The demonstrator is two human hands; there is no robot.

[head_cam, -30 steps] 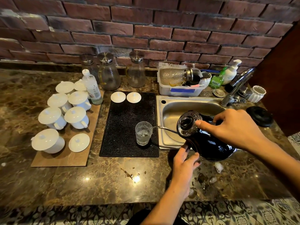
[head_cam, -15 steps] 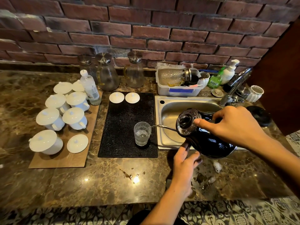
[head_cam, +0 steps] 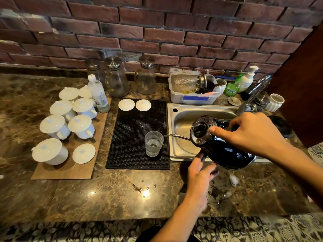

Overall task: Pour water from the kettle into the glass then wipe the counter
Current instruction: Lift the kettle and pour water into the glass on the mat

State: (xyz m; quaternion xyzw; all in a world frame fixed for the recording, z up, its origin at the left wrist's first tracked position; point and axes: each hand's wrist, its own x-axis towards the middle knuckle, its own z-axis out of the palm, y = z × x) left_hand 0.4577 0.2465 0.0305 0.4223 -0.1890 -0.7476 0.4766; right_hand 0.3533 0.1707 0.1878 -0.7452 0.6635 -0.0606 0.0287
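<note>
A black gooseneck kettle [head_cam: 222, 152] is tilted to the left over the sink's front edge, its thin spout reaching the rim of a clear glass [head_cam: 153, 143]. The glass stands on a black rubber mat [head_cam: 132, 137] and holds some water. My right hand [head_cam: 251, 133] grips the kettle's handle, thumb pressed on the lid. My left hand [head_cam: 201, 173] is under the kettle's lower left side, fingers spread against its body. The marble counter [head_cam: 104, 194] shows dark spill marks and wet spots in front of the sink.
A steel sink [head_cam: 180, 119] with a tap [head_cam: 253, 95] lies right of the mat. A board [head_cam: 70, 170] with several lidded white cups is at the left. Glass pitchers [head_cam: 116, 81], a plastic bottle [head_cam: 98, 93], a white tub [head_cam: 192, 98] and soap bottles line the brick wall.
The kettle stays tilted with its spout at the glass. Both hands hold nearly the same places; the view has shifted slightly.
</note>
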